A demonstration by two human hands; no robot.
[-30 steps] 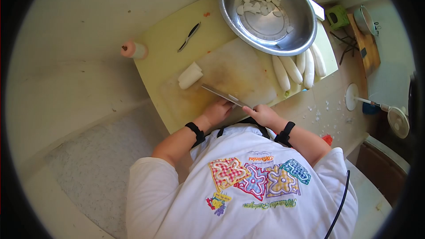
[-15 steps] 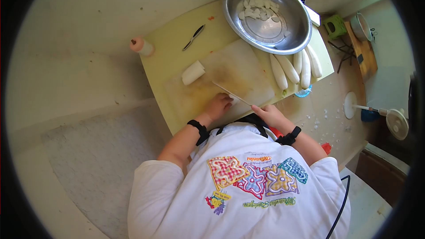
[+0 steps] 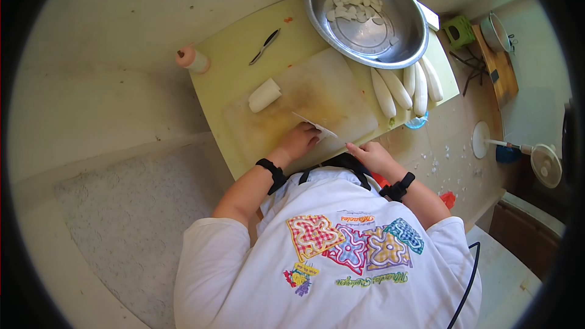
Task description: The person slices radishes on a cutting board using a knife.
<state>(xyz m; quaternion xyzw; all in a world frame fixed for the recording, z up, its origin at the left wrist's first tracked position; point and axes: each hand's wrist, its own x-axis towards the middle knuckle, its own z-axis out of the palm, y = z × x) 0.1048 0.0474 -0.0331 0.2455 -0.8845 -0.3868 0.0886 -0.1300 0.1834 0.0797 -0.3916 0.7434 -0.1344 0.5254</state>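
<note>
A large pale cutting board [image 3: 329,79] lies on the yellow-green table. My right hand [image 3: 373,157] is closed round the handle end of a knife [image 3: 309,122], whose thin blade slants up and left over the board's lower part. Close beside the blade, my left hand [image 3: 297,140] has its fingers curled on a small white vegetable piece [image 3: 325,132], mostly hidden by fingers and blade. Further up the board rests a thick, peeled white vegetable chunk [image 3: 265,95]. White slices [image 3: 359,6] lie inside a big metal basin [image 3: 405,30] at the table's back right.
Several long, peeled white vegetables [image 3: 399,89] lie below the basin, at the table's right edge. A peeler [image 3: 265,47] lies left of the basin. At the left corner is a pink-capped bottle [image 3: 192,60]. A white fan [image 3: 546,166] stands beyond the table at the right.
The view has shifted slightly. The knife blade now shows edge-on and thinner, and my right hand has moved a little away from my left hand. The vegetable chunk still lies on the board.
</note>
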